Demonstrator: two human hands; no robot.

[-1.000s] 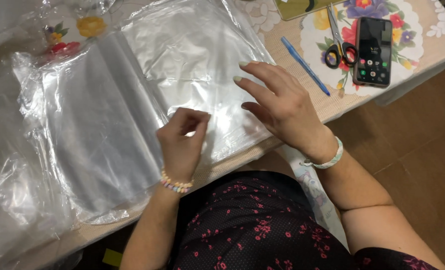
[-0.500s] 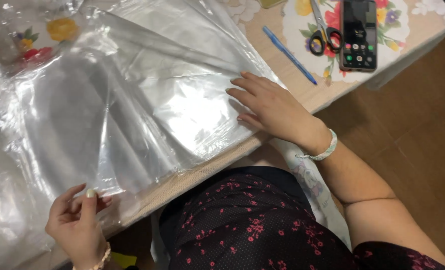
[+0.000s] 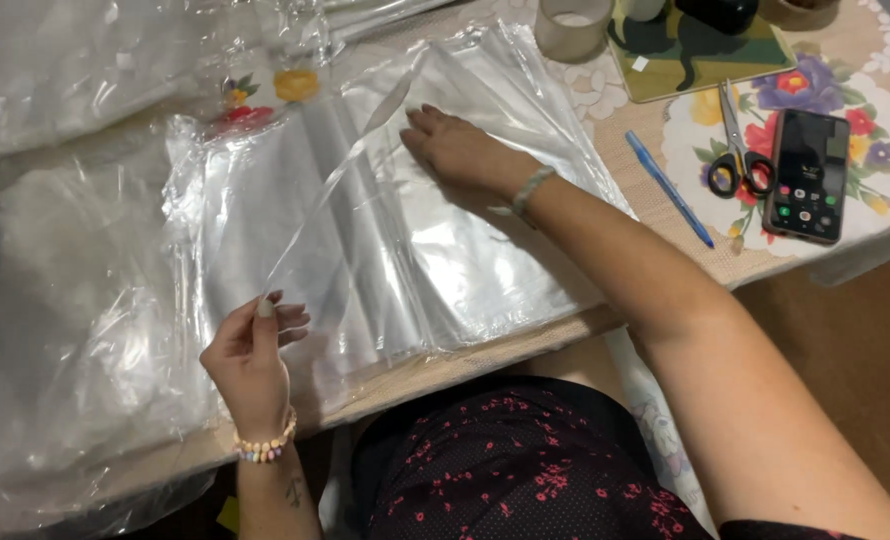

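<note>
While left hand point(image 3: 255, 350) pinches clear strip point(image 3: 330, 185), right hand point(image 3: 460, 150) flat on bags point(image 3: 445, 250), edges indistinct

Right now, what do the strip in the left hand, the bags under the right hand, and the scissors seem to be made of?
Strip: thin clear plastic film, probably; it is see-through and glossy, pinched by the left hand.
Bags: clear glossy plastic, with shiny wrinkles; the right hand presses flat on them.
Scissors: grey blades that look like metal, dark handles probably plastic.
</note>
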